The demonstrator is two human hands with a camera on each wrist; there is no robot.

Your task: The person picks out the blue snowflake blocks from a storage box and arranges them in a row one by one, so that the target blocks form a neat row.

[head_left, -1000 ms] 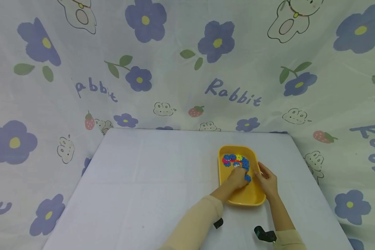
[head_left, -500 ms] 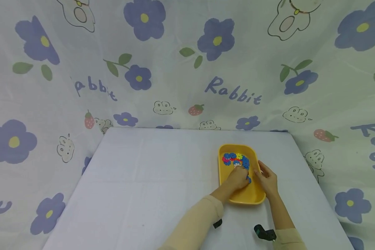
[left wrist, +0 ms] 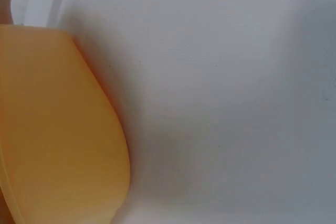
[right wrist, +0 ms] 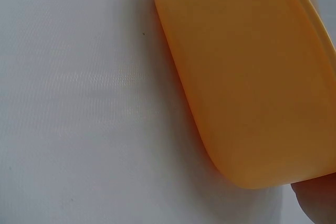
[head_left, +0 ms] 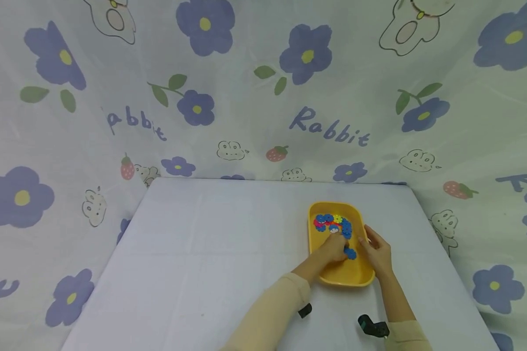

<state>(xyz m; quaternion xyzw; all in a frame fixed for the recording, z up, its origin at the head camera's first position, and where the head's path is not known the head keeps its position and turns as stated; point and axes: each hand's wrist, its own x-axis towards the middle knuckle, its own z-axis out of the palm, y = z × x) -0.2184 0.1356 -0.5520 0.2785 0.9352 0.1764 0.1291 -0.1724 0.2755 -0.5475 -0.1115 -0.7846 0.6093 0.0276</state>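
A yellow plastic tray (head_left: 349, 277) stands on the right part of the table in the head view. My left hand (head_left: 332, 247) reaches over its near left side and down into it, knuckles upward and fingers bent. A blue notched disc (head_left: 351, 253) lies right beside those fingers. The fingertips are hidden, so whether they pinch it does not show. My right hand (head_left: 378, 254) grips the tray's right rim, with the thumb on the inner side and fingers outside. More notched discs (head_left: 329, 219) in blue, red, yellow and white lie at the tray's far end.
The tray's outer wall (left wrist: 63, 129) fills the left of the left wrist view. A white cloth (head_left: 202, 253) covers the table. Black wrist devices (head_left: 372, 325) sit at the forearms. A curtain printed with flowers and rabbits (head_left: 246, 97) stands behind and at both sides.
The blue disc beside my left fingers has shifted slightly towards the near right and shows more of its face. Both hands and the tray stay almost in place.
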